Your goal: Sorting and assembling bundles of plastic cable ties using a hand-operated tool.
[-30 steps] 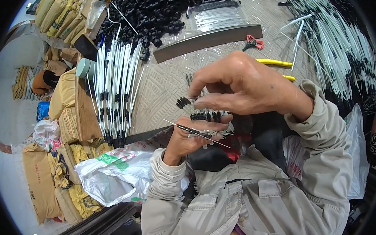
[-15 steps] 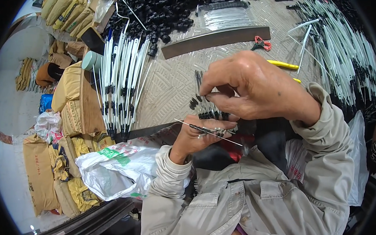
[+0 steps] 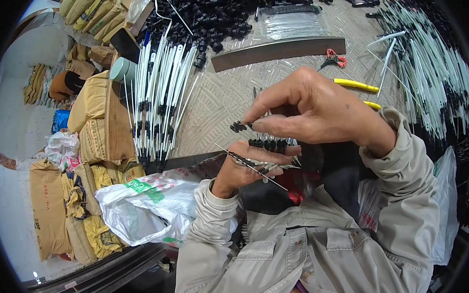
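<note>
My left hand (image 3: 233,173) is closed around a bunch of thin pale rods with small black pieces (image 3: 269,144) lined up on them, above the index finger. Across its fingers lies a thin rod carrying dark sleeves (image 3: 242,158), sloping down to the right. Just above, my right hand (image 3: 321,111) has thumb and index finger pinched together. Several small black pieces (image 3: 238,127) show right at those fingertips; whether they are held or lie on the table behind cannot be made out.
A curved metal strip (image 3: 282,52) lies across the patterned table, with red-handled snips (image 3: 334,60) and a yellow-handled tool (image 3: 357,85) nearby. White rods (image 3: 160,89) stand bundled at left; more white rods (image 3: 434,72) pile up at right. Black fittings (image 3: 204,15) heap at the back.
My right hand has moved a little left relative to the table, its fingertips now by the small black pieces. The rod across my left hand slopes more steeply. The whole view has shifted slightly.
</note>
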Demonstrator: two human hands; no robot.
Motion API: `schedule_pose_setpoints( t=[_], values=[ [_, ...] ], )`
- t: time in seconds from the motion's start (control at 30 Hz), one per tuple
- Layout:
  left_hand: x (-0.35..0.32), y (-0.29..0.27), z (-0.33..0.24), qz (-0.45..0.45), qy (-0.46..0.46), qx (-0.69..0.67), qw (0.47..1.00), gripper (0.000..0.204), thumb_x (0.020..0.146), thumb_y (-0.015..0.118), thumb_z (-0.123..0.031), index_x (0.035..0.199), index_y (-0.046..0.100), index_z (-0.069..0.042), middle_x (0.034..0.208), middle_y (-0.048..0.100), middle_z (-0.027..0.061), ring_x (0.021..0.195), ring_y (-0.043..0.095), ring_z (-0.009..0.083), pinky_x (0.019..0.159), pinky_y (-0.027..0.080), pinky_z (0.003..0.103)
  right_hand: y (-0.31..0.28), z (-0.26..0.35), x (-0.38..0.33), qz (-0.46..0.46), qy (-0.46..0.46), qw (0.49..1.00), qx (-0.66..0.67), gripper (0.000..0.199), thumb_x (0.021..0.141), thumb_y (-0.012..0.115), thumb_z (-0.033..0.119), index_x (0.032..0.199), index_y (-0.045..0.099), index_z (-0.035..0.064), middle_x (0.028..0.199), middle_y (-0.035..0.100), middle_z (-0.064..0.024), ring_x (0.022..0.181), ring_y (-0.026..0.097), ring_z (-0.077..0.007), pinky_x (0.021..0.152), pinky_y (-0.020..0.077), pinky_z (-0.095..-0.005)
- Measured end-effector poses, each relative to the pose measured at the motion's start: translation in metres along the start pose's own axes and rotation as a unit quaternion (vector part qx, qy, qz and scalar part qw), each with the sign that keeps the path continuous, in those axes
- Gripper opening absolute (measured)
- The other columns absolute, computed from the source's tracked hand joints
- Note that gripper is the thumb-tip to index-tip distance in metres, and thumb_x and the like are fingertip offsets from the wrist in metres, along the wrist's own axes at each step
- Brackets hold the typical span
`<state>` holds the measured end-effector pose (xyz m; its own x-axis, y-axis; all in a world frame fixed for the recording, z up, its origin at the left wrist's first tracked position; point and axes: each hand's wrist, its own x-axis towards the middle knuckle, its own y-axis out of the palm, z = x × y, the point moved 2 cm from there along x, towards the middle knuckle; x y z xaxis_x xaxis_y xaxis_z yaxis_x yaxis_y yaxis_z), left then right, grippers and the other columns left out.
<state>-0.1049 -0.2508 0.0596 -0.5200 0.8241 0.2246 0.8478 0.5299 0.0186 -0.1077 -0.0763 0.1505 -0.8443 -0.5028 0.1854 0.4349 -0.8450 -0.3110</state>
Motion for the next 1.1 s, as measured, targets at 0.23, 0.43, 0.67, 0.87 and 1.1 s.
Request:
schedule_pose_setpoints(
  t=[0.23,0.43,0.67,0.87,1.1],
  values=[
    [-0.004,-0.004,-0.003,0.005,-0.040,0.002,0.999,0.031,0.080,0.066,-0.024,0.099,0.067,0.001,0.098,0.066,0.0162,0.088,0.064,0.0192,0.073,0.052,0.027,0.005,0.003,0.001,-0.051,-0.045,0.989,-0.134,0.011,0.073,0.061,0.004,0.081,0.062,-0.0037,0.068,0.063,-0.0113,0.055,0.057,-0.0176,0.051,0.0434,-0.0274],
    [-0.002,-0.002,0.003,0.019,-0.007,-0.002,1.000,0.044,0.083,0.062,-0.039,0.098,0.066,0.003,0.100,0.065,0.0176,0.080,0.064,0.0148,0.058,0.047,0.021,0.000,0.009,0.004,-0.029,-0.060,0.980,-0.186,0.010,0.072,0.065,0.005,0.078,0.062,-0.0022,0.068,0.061,-0.0110,0.056,0.057,-0.0201,0.052,0.0427,-0.0275],
    [-0.005,-0.002,0.004,-0.006,-0.019,-0.056,0.998,0.038,0.081,0.066,-0.031,0.097,0.066,0.004,0.099,0.066,0.0161,0.098,0.061,0.0235,0.079,0.050,0.030,0.013,0.000,0.007,-0.073,0.005,0.994,-0.080,0.012,0.077,0.064,0.006,0.087,0.066,-0.0018,0.069,0.062,-0.0064,0.059,0.053,-0.0075,0.052,0.0401,-0.0228],
    [-0.003,-0.005,0.004,0.017,-0.023,-0.089,0.996,0.030,0.079,0.068,-0.021,0.097,0.066,0.004,0.100,0.065,0.0188,0.106,0.058,0.0282,0.086,0.047,0.033,0.005,-0.010,0.007,-0.015,0.044,0.997,0.066,0.020,0.080,0.061,0.005,0.099,0.067,0.0004,0.074,0.065,-0.0047,0.065,0.053,-0.0043,0.056,0.0418,-0.0199],
    [-0.003,-0.007,0.002,0.025,-0.060,-0.120,0.991,0.030,0.077,0.070,-0.016,0.098,0.065,0.005,0.102,0.064,0.0206,0.102,0.060,0.0280,0.086,0.047,0.031,-0.001,0.002,0.009,0.034,-0.002,0.999,-0.012,0.022,0.081,0.062,0.003,0.103,0.066,0.0027,0.080,0.068,-0.0099,0.068,0.060,-0.0086,0.061,0.0473,-0.0233]
  ],
)
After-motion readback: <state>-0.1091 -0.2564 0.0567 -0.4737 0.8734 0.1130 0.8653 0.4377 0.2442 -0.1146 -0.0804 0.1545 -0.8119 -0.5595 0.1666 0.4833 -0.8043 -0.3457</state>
